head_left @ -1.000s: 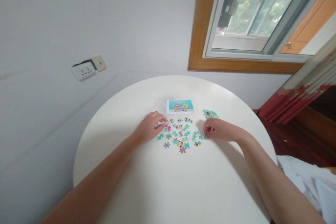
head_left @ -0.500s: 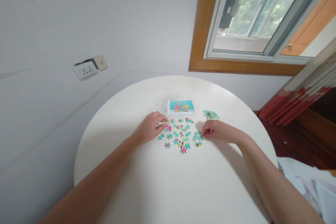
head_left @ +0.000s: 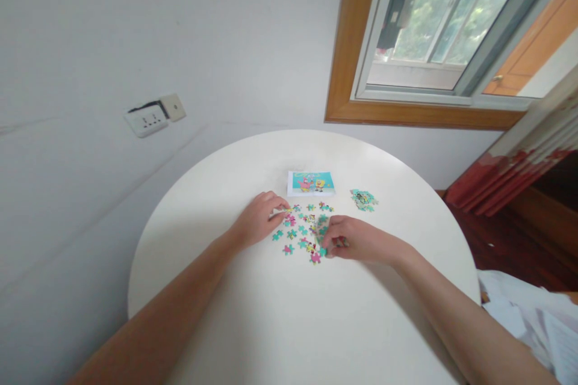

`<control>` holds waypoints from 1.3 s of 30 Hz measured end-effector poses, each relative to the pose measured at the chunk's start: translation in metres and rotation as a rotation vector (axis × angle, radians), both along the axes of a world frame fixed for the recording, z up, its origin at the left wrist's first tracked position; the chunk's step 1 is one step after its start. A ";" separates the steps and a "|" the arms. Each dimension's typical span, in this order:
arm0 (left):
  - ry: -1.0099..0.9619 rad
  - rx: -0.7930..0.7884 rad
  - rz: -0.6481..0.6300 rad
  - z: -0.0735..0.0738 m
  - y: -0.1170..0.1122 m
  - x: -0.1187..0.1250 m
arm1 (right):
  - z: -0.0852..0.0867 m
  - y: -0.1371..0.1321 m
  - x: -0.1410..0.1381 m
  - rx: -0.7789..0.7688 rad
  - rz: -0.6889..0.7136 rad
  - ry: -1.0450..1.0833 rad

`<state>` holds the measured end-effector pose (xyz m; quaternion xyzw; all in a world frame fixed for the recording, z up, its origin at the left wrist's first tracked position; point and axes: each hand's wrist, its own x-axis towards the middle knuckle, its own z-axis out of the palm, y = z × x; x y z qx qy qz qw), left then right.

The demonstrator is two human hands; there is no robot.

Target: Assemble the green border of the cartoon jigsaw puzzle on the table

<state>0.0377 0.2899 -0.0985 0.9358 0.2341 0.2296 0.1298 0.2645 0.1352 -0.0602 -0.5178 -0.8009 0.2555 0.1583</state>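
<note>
Small jigsaw puzzle pieces (head_left: 288,249) in teal, pink and yellow lie scattered face up on the white round table (head_left: 253,325). My left hand (head_left: 259,221) rests at their left side, thumb and fingers apart, fingertips beside a yellow and pink piece (head_left: 290,221). On the right, the fingers of my right hand (head_left: 345,237) are pinched together at a teal puzzle piece (head_left: 322,251), close to a pink piece (head_left: 315,258). That hand covers several pieces on the right of the spread.
Behind the pieces lies a picture card (head_left: 311,183) with cartoon figures. A heap of more puzzle pieces (head_left: 363,200) sits to its right. The wall with a socket (head_left: 147,120) and a wood-framed window (head_left: 428,113) stands past the table; papers (head_left: 519,313) lie at the lower right.
My right hand has moved left and slightly nearer to me, from the pieces at the right edge to the teal piece. My left hand has stayed in place.
</note>
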 end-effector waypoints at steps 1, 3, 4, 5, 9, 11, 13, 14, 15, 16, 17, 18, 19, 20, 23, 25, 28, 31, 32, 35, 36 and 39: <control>0.001 -0.001 0.001 0.000 0.000 0.000 | 0.000 0.000 0.000 0.000 0.002 -0.002; 0.003 -0.008 0.005 0.001 0.000 0.000 | -0.001 0.001 0.001 -0.006 0.003 -0.007; 0.002 -0.010 0.006 0.001 0.000 0.000 | 0.000 0.001 0.002 -0.009 0.001 -0.010; 0.002 -0.010 0.006 0.001 0.000 0.000 | 0.000 0.001 0.002 -0.011 -0.002 -0.013; -0.001 0.000 -0.002 0.001 0.000 0.000 | 0.000 0.000 0.003 -0.004 -0.010 -0.017; -0.001 0.002 0.000 0.000 0.000 0.000 | 0.000 0.000 0.003 0.002 -0.006 -0.011; 0.000 -0.005 0.007 0.000 -0.001 0.000 | -0.002 0.001 0.004 0.009 -0.003 -0.009; -0.001 -0.008 0.011 0.001 -0.001 0.000 | -0.002 0.001 0.004 0.011 -0.006 -0.009; -0.001 -0.012 0.013 0.001 -0.001 0.000 | -0.002 0.001 0.004 0.013 -0.012 -0.011; -0.001 -0.014 0.013 0.002 -0.002 0.000 | -0.003 0.001 0.004 0.011 -0.018 -0.013; -0.003 -0.016 0.013 0.002 -0.002 0.000 | -0.003 0.001 0.003 0.006 -0.022 -0.013; -0.003 -0.017 0.011 0.002 -0.002 0.000 | -0.003 0.001 0.003 -0.003 -0.022 -0.013; -0.004 -0.016 0.010 0.002 -0.002 0.000 | -0.002 0.001 0.003 -0.015 -0.020 -0.013; -0.004 -0.014 0.009 0.002 -0.001 0.000 | -0.002 0.001 0.003 -0.026 -0.017 -0.013; -0.010 -0.003 0.001 0.000 0.000 0.000 | -0.001 0.001 0.003 -0.033 -0.016 -0.013; -0.011 0.003 0.000 -0.001 0.001 -0.001 | -0.001 0.001 0.003 -0.026 -0.004 -0.009; -0.004 0.009 -0.004 -0.002 0.002 -0.001 | -0.001 0.001 0.004 -0.020 0.002 0.001; 0.004 0.007 -0.003 -0.001 0.001 -0.001 | -0.002 0.001 0.005 -0.016 -0.042 -0.019; 0.005 0.004 0.000 -0.001 0.001 -0.001 | -0.002 0.001 0.006 -0.016 -0.054 -0.027; 0.003 -0.001 0.003 -0.001 0.000 -0.001 | -0.003 0.001 0.008 -0.019 -0.070 -0.034; 0.002 0.000 0.000 -0.001 0.000 -0.001 | -0.003 0.001 0.008 -0.021 -0.070 -0.031; 0.001 0.001 -0.001 -0.001 0.000 -0.001 | -0.002 0.000 0.008 -0.029 -0.058 -0.016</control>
